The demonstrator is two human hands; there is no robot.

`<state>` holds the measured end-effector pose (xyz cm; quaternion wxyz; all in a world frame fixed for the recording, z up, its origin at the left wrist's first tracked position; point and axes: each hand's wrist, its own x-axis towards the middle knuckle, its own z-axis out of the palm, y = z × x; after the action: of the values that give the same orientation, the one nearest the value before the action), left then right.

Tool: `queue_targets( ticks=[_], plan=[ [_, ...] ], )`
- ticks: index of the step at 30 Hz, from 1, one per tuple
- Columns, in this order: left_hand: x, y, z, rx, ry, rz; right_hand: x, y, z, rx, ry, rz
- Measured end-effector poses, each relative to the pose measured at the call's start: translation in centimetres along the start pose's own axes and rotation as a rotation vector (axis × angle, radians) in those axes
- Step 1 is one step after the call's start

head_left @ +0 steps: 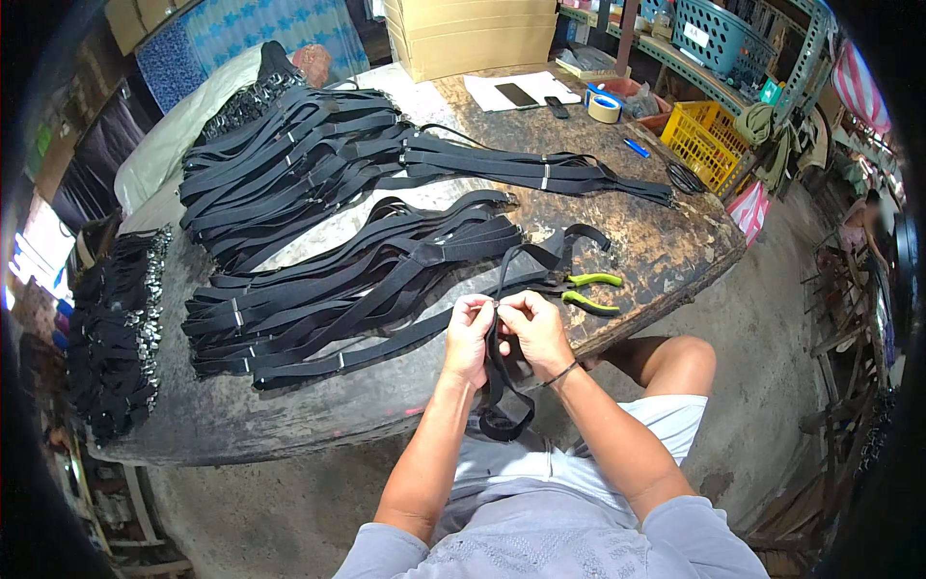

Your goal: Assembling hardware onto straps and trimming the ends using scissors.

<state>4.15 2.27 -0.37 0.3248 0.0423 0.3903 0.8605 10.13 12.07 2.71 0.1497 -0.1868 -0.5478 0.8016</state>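
Observation:
My left hand (467, 340) and my right hand (542, 338) meet at the table's near edge, both closed in a pinch on one black suspender strap (508, 426). Its lower part hangs in a loop over my lap, while another length runs up onto the table. Between my fingertips is a small bit of metal, too small to make out. Just beyond the right hand lie pliers (590, 292) with green handles, partly under strap. Left of my hands a layered pile of black suspenders (357, 280) with metal slides spreads across the tabletop.
More suspenders (289, 164) fill the worn wooden table (666, 253) further back. Bundled black straps with metal clips (121, 328) lie at its left end. Toward the back are a cardboard box (471, 39), a tape roll (605, 108) and a phone (517, 95). A yellow crate (704, 140) stands right.

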Motion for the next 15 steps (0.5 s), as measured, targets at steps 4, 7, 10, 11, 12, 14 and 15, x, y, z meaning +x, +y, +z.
queue_targets(
  ticks=[4,7,10,11,12,14,15],
  plan=[
    [0.5,-1.3,0.1,0.184,0.095,0.236,1.2,1.8,-1.0,-0.07,-0.018,-0.098],
    [0.0,-1.1,0.1,0.272,0.089,0.285,1.3,2.0,-0.7,-0.097,0.024,-0.112],
    [0.0,-1.2,-0.1,0.318,0.085,0.298,1.7,2.3,-0.8,-0.086,0.031,-0.171],
    [-0.2,-1.1,0.1,0.313,0.081,0.31,1.4,1.6,-0.5,-0.047,0.021,-0.091],
    [-0.3,-1.0,0.1,0.309,0.077,0.321,1.5,1.5,-0.5,-0.047,0.016,-0.089],
    [-0.2,-1.0,-0.1,0.279,0.058,0.3,1.6,1.4,-0.8,-0.115,-0.033,-0.056],
    [-0.4,-0.5,0.4,0.23,0.041,0.282,1.4,1.0,-0.6,-0.135,-0.02,-0.051]
  ],
)
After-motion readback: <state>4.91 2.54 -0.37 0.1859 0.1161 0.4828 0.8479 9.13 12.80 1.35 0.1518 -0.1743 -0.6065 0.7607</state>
